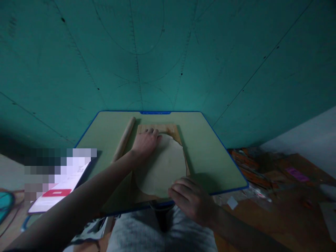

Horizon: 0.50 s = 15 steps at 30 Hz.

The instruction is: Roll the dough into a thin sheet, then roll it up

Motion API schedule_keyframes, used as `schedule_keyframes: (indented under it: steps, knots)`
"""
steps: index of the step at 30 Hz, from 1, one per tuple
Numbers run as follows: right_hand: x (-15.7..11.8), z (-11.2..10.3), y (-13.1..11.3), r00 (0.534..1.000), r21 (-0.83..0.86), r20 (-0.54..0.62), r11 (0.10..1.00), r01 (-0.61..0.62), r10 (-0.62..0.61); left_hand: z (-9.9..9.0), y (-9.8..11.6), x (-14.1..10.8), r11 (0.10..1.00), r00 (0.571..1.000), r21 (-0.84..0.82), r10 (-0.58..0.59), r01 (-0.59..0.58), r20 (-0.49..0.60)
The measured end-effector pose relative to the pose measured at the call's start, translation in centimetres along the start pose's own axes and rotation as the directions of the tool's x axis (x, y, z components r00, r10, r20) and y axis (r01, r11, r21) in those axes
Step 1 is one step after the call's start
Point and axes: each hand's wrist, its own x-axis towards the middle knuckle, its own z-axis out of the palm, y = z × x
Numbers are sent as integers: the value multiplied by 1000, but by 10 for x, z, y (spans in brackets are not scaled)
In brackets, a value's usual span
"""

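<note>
A thin, roughly round sheet of dough [164, 168] lies over a wooden cutting board [157, 127] and covers most of it. At the dough's far left edge, my left hand [147, 141] has its fingers curled, with the thumb side against the sheet. My right hand [193, 199] is closed on the near right edge, fingers pressed together around the rim of the dough. Left of the board, a wooden rolling pin [124, 140] rests on the table, partly hidden behind my left forearm.
The small pale table [212, 147] has a blue rim and stands against a green wall [168, 70]. A lit screen [60, 189] leans at the left edge, partly blurred out. Packaging and boxes [283, 175] lie on the floor at right. My legs are beneath the near edge.
</note>
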Motion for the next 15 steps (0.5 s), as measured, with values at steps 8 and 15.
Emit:
schedule_keyframes:
  steps: [8,15]
  knots:
    - [3,-12,10,997,-11,3,997,82,-82,-13,-3,16,1000,1000,-1,0,0,-21]
    - [-3,-25,21,996,90,-24,993,-79,82,-1,5,-72,956,938,-64,265,-286,-224]
